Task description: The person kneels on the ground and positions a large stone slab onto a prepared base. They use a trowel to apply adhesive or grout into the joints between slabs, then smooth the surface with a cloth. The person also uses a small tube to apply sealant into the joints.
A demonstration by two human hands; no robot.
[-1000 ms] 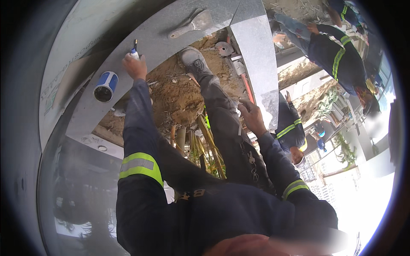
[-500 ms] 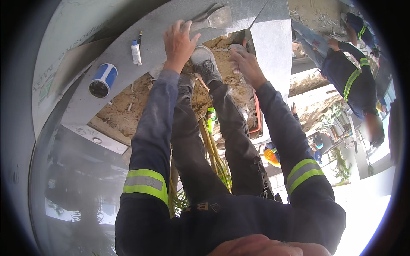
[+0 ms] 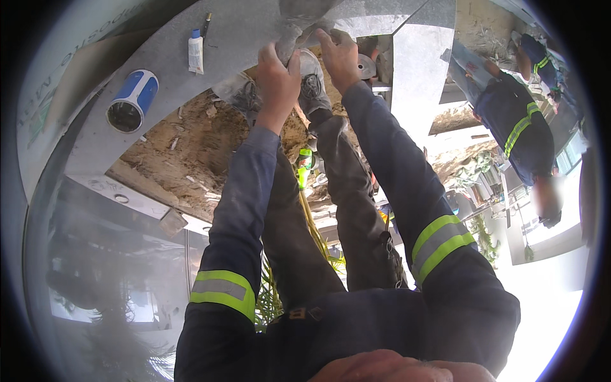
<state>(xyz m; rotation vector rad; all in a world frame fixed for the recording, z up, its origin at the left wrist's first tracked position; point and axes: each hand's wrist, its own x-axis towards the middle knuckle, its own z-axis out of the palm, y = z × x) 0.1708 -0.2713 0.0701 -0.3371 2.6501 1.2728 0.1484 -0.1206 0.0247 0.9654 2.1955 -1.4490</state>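
Note:
At the top of the head view, my left hand [image 3: 277, 86] is closed on the handle of a grey, dusty putty knife [image 3: 300, 9] at the stone slab's [image 3: 242, 25] edge. My right hand [image 3: 340, 57] has its fingers bent onto the same tool or one stacked with it; which is unclear. A white tube with a blue cap [image 3: 195, 54] lies left of them, beside a thin black tool [image 3: 207, 24]. An open blue-and-white can [image 3: 130, 102] stands farther left on the slab. My shoes rest on the dirt below the hands.
A co-worker [image 3: 512, 114] in dark workwear is at the right, another person [image 3: 534, 54] beyond. A second stone slab [image 3: 417, 63] runs down right of my arms. A metal disc [image 3: 366, 67], a green bottle [image 3: 304, 162] and plant stalks [image 3: 309, 216] lie in or above the dirt.
My left hand left the tube and reached right to the putty knife. My right hand rose from beside my leg to join it. The view has shifted, moving the can up and left.

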